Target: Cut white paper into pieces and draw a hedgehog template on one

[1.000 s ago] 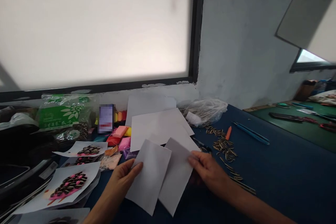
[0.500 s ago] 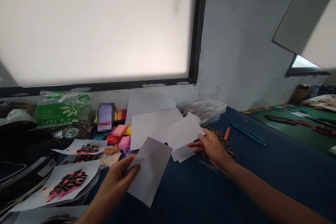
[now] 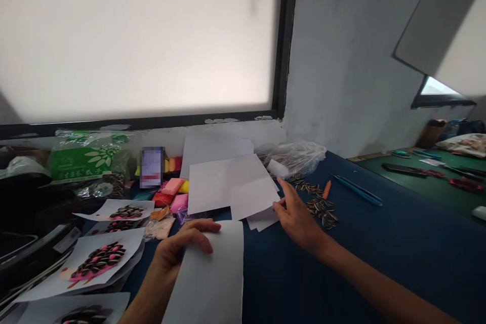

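At the bottom centre of the frame, a white sheet (image 3: 218,281) is pinched by the left hand (image 3: 180,248); right of centre, the half-open right hand (image 3: 298,217) borders overlapping papers (image 3: 228,185), any grip unclear, near striped seeds (image 3: 322,208).

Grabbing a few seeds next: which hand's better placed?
Probably the right hand: it's close beside the striped seeds, though also at the edge of the overlapping papers. The left hand is farther off, with a white sheet in its grip.
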### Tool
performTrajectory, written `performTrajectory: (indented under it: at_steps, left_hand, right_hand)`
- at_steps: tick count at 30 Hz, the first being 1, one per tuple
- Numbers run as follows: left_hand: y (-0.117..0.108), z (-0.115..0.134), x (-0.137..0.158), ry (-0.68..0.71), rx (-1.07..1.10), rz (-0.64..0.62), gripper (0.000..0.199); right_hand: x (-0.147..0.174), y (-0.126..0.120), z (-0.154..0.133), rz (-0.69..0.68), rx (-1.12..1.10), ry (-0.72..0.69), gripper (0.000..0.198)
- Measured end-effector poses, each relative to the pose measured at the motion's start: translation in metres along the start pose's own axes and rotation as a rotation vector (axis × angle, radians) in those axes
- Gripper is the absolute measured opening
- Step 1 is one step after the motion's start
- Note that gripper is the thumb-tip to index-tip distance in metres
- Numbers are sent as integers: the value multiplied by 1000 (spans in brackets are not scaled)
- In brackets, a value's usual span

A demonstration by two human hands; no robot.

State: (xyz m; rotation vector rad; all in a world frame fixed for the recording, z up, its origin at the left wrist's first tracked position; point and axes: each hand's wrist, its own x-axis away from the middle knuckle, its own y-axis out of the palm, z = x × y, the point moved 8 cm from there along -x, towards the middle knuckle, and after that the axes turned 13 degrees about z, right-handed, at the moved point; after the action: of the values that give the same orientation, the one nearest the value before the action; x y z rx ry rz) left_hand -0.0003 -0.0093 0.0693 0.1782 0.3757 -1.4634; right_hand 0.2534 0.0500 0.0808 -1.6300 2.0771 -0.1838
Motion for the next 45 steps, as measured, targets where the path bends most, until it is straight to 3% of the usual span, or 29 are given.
performTrajectory:
  at_steps: [3,5,8,10,11,14,17,22,25,28,30,35,45]
  left_hand:
    - [12,-11,4,-147,169,-45,19]
    - [25,-11,10,-147,208,-126,26]
    - [41,-12,19,-178,205,-270,31]
    - [40,-15,20,-217,182,-260,28]
    - [34,-18,17,-246,160,-208,29]
    - [10,-34,11,-429,80,-21,59]
    - [5,-44,11,-552,4,-63,72]
    - [8,-38,5,-341,-241,-125,45]
    - [7,-38,5,-297,-297,-105,32]
    - [12,-35,9,-172,-426,-155,26]
    - [17,-30,13,-59,-528,-181,26]
    - [25,-25,23,116,-681,-189,25]
    - [26,-22,26,211,-686,-116,22]
  right_hand:
    - [11,-7,-21,9,96,-217,48]
    - [25,7,-28,-193,76,-235,34]
    - [53,36,-22,-600,-133,34,34]
    - [62,44,-16,-684,-271,207,24]
    - [62,45,-13,-670,-308,253,21]
    - [55,43,-3,-590,-312,289,20]
    - [54,42,6,-592,-224,295,20]
    - [64,41,1,-646,-86,226,12]
    - [69,39,-6,-706,161,89,26]
    - [50,26,-14,-524,530,-203,36]
    - [33,13,-16,-357,691,-299,32]
    - [1,-8,-4,-142,900,-381,22]
    - [-7,-2,16,-129,1098,-404,27]
